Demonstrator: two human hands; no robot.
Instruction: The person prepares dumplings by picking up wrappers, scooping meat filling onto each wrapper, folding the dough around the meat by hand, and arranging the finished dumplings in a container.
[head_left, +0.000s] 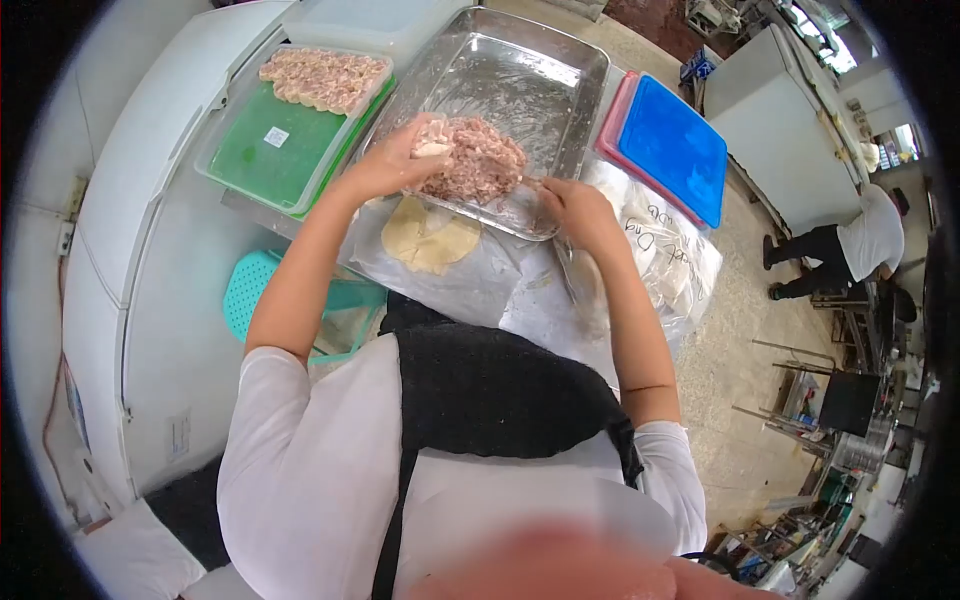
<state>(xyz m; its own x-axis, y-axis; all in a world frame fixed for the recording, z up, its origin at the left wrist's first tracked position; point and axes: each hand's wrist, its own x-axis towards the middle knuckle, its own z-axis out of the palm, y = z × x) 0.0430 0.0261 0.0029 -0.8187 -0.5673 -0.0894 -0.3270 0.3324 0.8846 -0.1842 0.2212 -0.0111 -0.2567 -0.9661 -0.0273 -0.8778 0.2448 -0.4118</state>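
Observation:
A large metal tray (545,80) holds a mound of pinkish minced meat (475,160) at its near end. Over the tray's left near side, my left hand (400,160) has its fingers curled around a small pale piece with some filling. My right hand (577,208) is closed on a thin utensil, whose far end reaches toward the meat. Round pale wrappers (425,238) lie on plastic sheeting just below the tray.
A green-bottomed container (255,150) with rows of filled pieces (325,80) is at the left. Right of the tray lie blue and red lids (672,145) and marked plastic bags (665,240). A turquoise stool (250,290) stands below left. Another person (870,235) bends at far right.

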